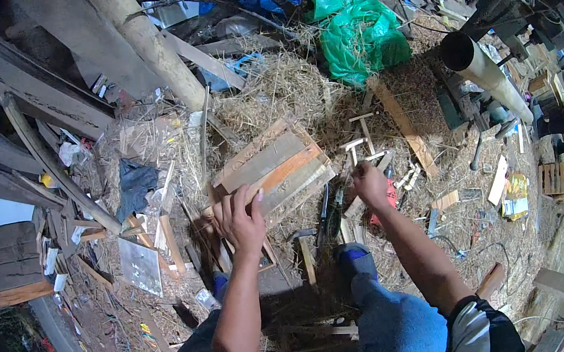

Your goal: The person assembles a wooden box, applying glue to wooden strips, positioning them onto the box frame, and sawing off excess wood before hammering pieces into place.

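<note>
A slatted wooden box (277, 169) made of pale and reddish boards lies tilted in front of me on the straw-covered ground. My left hand (241, 218) grips its near left corner, fingers over the boards. To the right of the box, my right hand (371, 184) is raised with its fingers closed; whatever they may hold is hidden. A hammer (307, 254) with a wooden handle stands between my feet and the box. Beside it is a dark, long-handled tool (323, 217). Just beyond my right hand are small T-shaped wooden pieces (363, 129), and a red object (392, 197) is partly behind my wrist.
A green plastic sheet (356, 34) lies at the back. At the right, a wide pipe (486, 74) slants near dark machinery. A wooden post (151, 51) rises at the back left. Stacked boards (35, 87) line the left, with a dark cloth (135, 184) nearer. Wood scraps litter the ground.
</note>
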Tool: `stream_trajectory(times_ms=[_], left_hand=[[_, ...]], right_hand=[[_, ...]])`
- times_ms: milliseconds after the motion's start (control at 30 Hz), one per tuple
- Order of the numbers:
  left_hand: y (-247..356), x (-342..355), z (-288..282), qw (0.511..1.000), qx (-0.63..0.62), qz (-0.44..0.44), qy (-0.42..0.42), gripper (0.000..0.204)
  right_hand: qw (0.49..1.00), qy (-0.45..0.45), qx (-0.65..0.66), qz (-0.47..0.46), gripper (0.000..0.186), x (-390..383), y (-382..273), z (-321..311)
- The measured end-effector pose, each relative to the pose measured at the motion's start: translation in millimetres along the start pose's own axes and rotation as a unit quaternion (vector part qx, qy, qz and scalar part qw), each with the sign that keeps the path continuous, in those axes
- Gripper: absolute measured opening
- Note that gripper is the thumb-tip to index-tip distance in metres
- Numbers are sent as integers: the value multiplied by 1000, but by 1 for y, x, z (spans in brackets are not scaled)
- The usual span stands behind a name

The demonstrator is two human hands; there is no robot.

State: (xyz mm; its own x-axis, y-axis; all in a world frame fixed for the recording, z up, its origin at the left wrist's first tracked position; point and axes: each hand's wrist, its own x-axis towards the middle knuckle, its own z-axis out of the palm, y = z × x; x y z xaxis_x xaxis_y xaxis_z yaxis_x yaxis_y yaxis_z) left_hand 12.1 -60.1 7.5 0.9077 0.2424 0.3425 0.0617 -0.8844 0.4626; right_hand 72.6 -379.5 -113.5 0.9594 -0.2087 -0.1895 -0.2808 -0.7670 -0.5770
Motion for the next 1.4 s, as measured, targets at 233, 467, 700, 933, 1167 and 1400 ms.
stream_trajectory(times_ms=[233,467,700,933,1167,1400], left_hand=[[-11,1,1,999,32,20,-16,36],[-7,10,-2,997,-6,80,-10,33],[5,14,1,986,-50,152,-46,32],[9,11,3,991,-42,111,-57,31],[19,15,2,990,-8,129,-55,31],[14,13,7,988,-4,145,-58,36]], right_hand=[[919,79,-27,-384,14,0,-83,-93],[812,8,-145,-566,34,25,-146,-111],[880,11,-119,-460,17,6,-150,-98],[964,-30,-62,-258,22,-55,-138,-95],[940,-5,-105,-325,36,-54,-135,-73],[925,1,-187,-331,39,-55,-155,-70]])
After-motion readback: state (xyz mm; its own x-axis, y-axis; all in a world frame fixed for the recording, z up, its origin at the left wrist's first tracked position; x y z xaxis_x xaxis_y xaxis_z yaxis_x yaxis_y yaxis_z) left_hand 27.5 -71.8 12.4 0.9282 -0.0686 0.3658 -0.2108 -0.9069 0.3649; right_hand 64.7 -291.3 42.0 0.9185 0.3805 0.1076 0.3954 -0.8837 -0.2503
